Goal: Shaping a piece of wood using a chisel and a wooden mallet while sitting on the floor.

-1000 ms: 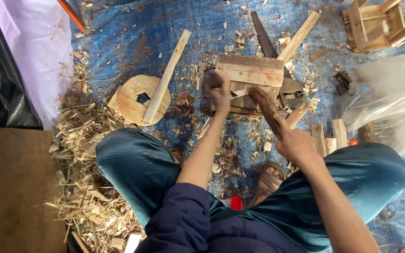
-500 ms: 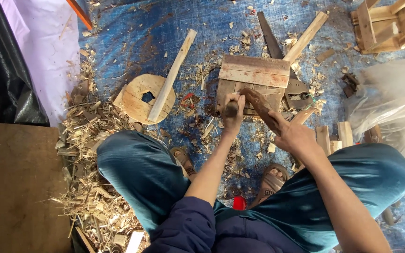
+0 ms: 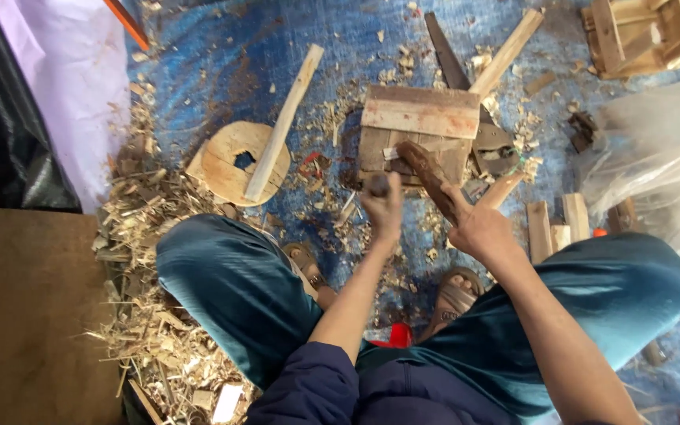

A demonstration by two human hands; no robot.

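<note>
I sit on the ground with a low wooden block [image 3: 421, 118] in front of my knees. My right hand [image 3: 478, 230] grips a long dark brown wooden piece [image 3: 428, 171], and its far end rests on the block's near face. My left hand [image 3: 383, 206] is closed around a short dark-headed tool [image 3: 375, 184], held just short of the block and left of the wooden piece. Whether the tool touches anything I cannot tell.
A round wooden disc with a hole [image 3: 236, 160] lies at the left under a pale wooden stick [image 3: 283, 126]. Shavings [image 3: 147, 260] pile up by my left leg. A saw blade [image 3: 446, 59], wood offcuts [image 3: 548, 228], a small wooden frame [image 3: 639, 31] and a clear plastic bag [image 3: 655, 157] lie on the blue tarp [image 3: 222, 71].
My left hand has drawn back from the block's top edge toward my body with its tool. The right hand and its wooden piece have stayed at the block.
</note>
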